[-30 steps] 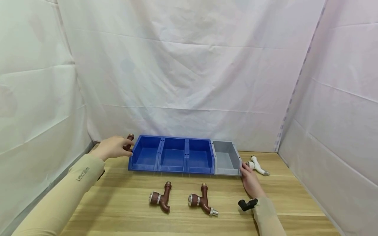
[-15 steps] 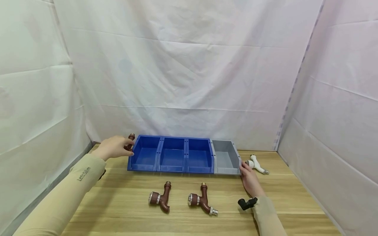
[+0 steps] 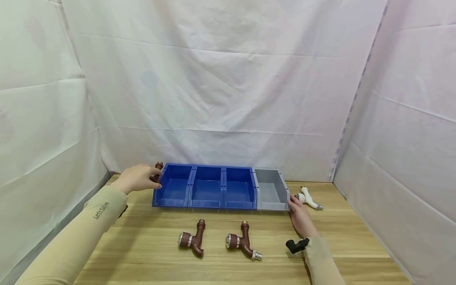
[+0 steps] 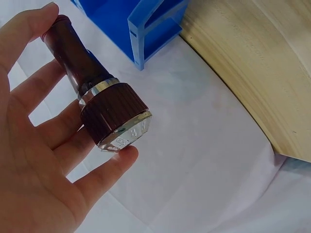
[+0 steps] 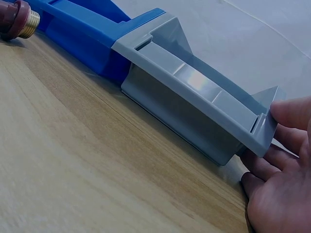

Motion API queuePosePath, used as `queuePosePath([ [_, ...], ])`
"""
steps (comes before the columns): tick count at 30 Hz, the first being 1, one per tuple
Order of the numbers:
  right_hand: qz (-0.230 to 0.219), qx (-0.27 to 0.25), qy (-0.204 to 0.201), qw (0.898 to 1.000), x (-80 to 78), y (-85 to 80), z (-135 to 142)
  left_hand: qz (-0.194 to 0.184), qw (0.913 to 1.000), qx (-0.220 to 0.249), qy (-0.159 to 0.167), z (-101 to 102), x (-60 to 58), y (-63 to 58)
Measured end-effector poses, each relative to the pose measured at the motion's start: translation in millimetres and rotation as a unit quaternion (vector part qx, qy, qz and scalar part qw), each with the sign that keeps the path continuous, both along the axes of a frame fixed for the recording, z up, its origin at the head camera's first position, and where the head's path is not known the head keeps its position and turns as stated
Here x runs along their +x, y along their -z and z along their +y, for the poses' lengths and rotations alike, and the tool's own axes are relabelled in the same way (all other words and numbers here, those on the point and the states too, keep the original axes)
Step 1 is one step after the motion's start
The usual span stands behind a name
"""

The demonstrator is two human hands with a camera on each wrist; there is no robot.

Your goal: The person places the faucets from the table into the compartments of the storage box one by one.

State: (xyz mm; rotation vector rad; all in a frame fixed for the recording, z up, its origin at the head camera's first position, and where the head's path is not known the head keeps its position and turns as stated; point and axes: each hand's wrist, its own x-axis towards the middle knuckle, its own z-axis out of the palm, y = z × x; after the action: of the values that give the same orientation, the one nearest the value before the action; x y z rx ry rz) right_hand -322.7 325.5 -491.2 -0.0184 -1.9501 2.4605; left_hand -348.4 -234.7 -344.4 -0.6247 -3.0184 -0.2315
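Note:
My left hand (image 3: 137, 178) holds a brown tap (image 4: 114, 107) with a ribbed knob and a silver cap, at the left end of a row of bins. In the left wrist view the thumb lies at the tap's far end and the fingers pass behind its body. The row has several blue bins (image 3: 206, 204) and one grey bin (image 3: 273, 206) at its right end; their insides look bare. My right hand (image 3: 302, 217) grips the grey bin's front right corner, thumb on the side wall and fingers underneath, as the right wrist view shows.
Two more brown taps (image 3: 197, 239) (image 3: 246, 241) lie on the wooden table (image 3: 153, 257) in front of the bins. A white tap (image 3: 309, 199) lies right of the grey bin. White cloth (image 3: 221, 99) hangs behind and on both sides.
The left hand and its tap have drifted very slightly right, closer to the blue bin's side. The head view has shifted a little. The right hand keeps its grip on the grey bin.

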Motion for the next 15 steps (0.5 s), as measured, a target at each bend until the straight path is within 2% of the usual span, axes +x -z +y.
queuePosePath([
  [15,-0.005,0.006,0.006,1.0,0.6,-0.5,-0.3,-0.006,0.9999,0.001,0.012,6.7,-1.9,-2.2],
])
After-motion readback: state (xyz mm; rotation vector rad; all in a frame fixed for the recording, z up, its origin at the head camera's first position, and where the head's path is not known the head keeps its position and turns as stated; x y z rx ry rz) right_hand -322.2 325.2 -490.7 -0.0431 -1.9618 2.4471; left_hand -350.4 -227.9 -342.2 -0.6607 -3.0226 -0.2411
